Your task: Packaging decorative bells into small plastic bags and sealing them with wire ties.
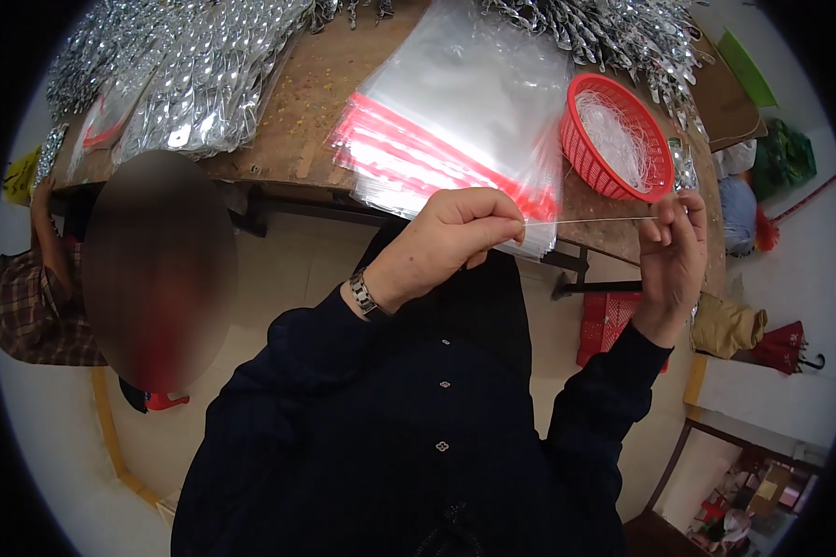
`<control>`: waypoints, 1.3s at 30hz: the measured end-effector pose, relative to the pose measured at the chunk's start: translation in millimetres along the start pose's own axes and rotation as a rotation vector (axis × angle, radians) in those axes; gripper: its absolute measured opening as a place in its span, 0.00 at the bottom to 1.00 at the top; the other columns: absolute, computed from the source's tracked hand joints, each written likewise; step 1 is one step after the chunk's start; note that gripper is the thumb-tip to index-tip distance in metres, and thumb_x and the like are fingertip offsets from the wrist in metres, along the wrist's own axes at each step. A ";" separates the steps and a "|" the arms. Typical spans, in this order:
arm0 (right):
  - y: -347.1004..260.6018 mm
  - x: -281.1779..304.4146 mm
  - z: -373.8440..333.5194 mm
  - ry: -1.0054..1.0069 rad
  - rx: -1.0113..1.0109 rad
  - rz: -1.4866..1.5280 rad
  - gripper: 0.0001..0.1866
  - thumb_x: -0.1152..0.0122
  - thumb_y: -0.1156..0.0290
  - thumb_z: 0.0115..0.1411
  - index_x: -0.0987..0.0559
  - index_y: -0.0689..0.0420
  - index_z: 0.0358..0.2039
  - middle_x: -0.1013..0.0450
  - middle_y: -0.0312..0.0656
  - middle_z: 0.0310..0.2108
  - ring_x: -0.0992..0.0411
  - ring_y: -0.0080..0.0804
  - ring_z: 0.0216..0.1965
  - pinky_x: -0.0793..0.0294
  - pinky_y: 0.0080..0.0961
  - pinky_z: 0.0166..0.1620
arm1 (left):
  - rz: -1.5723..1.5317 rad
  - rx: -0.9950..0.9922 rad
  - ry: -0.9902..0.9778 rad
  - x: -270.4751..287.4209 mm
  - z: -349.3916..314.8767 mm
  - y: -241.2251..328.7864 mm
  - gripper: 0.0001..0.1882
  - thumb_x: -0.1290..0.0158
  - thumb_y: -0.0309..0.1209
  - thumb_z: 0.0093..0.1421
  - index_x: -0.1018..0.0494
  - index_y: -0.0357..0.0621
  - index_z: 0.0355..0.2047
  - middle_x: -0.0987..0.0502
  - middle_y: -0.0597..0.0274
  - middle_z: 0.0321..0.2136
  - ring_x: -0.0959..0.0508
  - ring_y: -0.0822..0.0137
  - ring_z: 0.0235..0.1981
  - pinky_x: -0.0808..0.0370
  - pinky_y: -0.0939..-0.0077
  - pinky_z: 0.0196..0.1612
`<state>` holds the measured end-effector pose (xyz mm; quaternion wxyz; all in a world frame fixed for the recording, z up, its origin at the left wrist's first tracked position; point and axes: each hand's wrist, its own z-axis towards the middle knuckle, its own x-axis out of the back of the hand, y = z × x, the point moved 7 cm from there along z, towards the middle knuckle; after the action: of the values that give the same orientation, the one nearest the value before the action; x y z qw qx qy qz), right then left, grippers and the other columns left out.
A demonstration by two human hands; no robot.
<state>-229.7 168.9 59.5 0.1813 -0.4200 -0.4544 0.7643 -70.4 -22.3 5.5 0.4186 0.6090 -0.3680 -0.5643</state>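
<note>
A thin clear thread (590, 221) runs taut between my two hands, just past the table's near edge. My left hand (441, 237) pinches one end between thumb and forefinger, with a metal-banded watch on its wrist. At the other end, my right hand (671, 246) has its fingers curled around the thread. Behind my left hand lies a stack of clear plastic bags (474, 84) with red strips along their near edges. A red plastic basket (576, 153) beside the stack holds a tangle of clear thread (613, 135), close to my right hand.
Shiny silver strands (214, 88) are piled at the back left, and more silver strands (613, 37) at the back right. A seated person (42, 297) is at the left. A red crate (608, 325) stands below the table (311, 93). Umbrellas (780, 348) lie at the right.
</note>
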 end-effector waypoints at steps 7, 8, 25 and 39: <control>26.1 -67.5 -26.8 -0.100 -0.125 -0.600 0.09 0.53 0.78 0.63 0.27 0.61 0.42 0.33 0.34 0.27 0.36 0.17 0.25 0.34 0.14 0.30 | -0.047 0.018 0.015 -1.8 4.7 -1.8 0.07 0.49 0.28 0.63 0.27 0.37 0.36 0.31 0.71 0.22 0.37 0.82 0.17 0.36 0.86 0.21; 30.6 -78.2 -30.7 -0.163 -0.112 -0.688 0.09 0.52 0.78 0.63 0.26 0.62 0.42 0.32 0.34 0.27 0.34 0.17 0.26 0.34 0.14 0.30 | -0.090 0.028 0.013 -3.0 5.0 -3.2 0.07 0.50 0.28 0.63 0.27 0.37 0.36 0.32 0.72 0.21 0.38 0.82 0.17 0.36 0.86 0.21; 13.5 -99.1 -38.2 -0.234 0.423 -1.328 0.05 0.44 0.85 0.52 0.28 0.62 0.28 0.32 0.45 0.25 0.31 0.42 0.26 0.32 0.32 0.31 | -0.079 0.046 -0.137 -28.7 -8.7 -8.4 0.05 0.51 0.25 0.62 0.27 0.38 0.32 0.26 0.67 0.27 0.33 0.81 0.20 0.35 0.88 0.24; 1.6 -70.0 -35.4 -0.035 0.299 -1.147 0.02 0.48 0.81 0.60 0.27 0.61 0.31 0.32 0.33 0.24 0.34 0.18 0.26 0.35 0.15 0.30 | 0.012 -0.056 -0.103 -24.6 -6.7 -6.8 0.06 0.53 0.24 0.63 0.27 0.35 0.33 0.30 0.67 0.21 0.34 0.79 0.19 0.36 0.86 0.24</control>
<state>-160.3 141.1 83.2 0.6153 -0.0645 -0.4992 0.6067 -66.1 3.5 8.7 0.4192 0.5649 -0.3770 -0.6025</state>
